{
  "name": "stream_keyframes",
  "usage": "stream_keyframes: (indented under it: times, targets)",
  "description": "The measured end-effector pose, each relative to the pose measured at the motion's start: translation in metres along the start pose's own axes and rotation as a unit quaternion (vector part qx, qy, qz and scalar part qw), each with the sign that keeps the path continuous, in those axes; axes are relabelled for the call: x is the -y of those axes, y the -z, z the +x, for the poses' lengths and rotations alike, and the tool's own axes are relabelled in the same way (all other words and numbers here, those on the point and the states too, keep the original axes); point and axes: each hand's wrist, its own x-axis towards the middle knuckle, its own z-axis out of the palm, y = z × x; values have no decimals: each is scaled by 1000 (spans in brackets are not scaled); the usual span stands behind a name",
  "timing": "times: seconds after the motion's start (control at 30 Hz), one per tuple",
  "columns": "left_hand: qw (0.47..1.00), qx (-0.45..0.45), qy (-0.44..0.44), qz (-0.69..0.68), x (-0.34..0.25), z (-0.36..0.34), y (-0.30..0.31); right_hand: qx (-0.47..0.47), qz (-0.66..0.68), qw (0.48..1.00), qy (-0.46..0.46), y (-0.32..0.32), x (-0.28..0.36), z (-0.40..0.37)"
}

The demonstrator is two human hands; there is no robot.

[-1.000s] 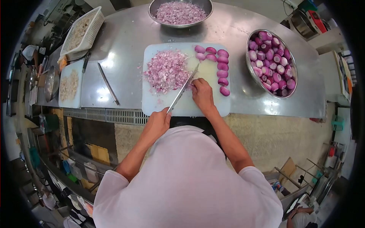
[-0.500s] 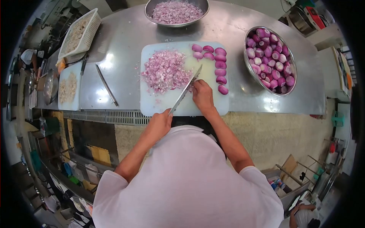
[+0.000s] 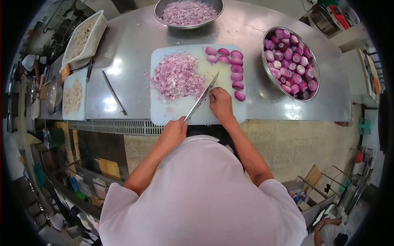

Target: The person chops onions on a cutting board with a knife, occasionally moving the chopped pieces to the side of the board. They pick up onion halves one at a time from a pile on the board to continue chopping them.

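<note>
We hold the knife (image 3: 202, 97) in our closed left hand (image 3: 173, 130) beside the near edge of the cutting board (image 3: 174, 116), blade slanting away rightward across its middle, where our curled right hand (image 3: 221, 104), contents indiscernible, sits nearer the row of purple onions (image 3: 237, 76).

Knife (image 3: 203, 97): handle hidden inside left grip (image 3: 174, 131). Right grip (image 3: 221, 102): fingertips curl out of clear view; too small to tell what they pinch. Top bowl (image 3: 189, 27) runs off upper edge. Shirt (image 3: 205, 192) is cut off below, likewise lower-right worker (image 3: 331, 234). Far-left worker (image 3: 29, 62): small, blurred; doings unclear.
</note>
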Motion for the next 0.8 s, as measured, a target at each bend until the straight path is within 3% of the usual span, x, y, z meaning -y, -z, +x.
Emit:
stream_keyframes:
  times: [0.13,0.2,0.27,0.37,0.43,0.5,0.6,0.8]
  targets:
    - [1000,26,2,-3,-13,6,9,-27,62,996,-58,33,-9,-1]
    - [999,31,20,-17,-18,3,13,-75,-22,996,-44,60,-16,-2]
    - [996,82,-38,-26,-9,-4,7,-77,-72,992,-67,83,-19,-3]
    - [995,45,-44,-72,34,-1,-7,-43,-81,989,-120,93,-39,-14]
    - [976,99,133,-142,16,6,23,-36,-43,990,-128,87,-41,-19]
    - [995,-15,66,-79,25,11,26,-31,-3,991,-134,74,-39,-20]
    - [995,-95,5,-18,19,7,24,-23,23,995,-92,50,-24,-13]
    - [999,-38,11,27,7,10,12,60,-4,997,-43,5,21,17]
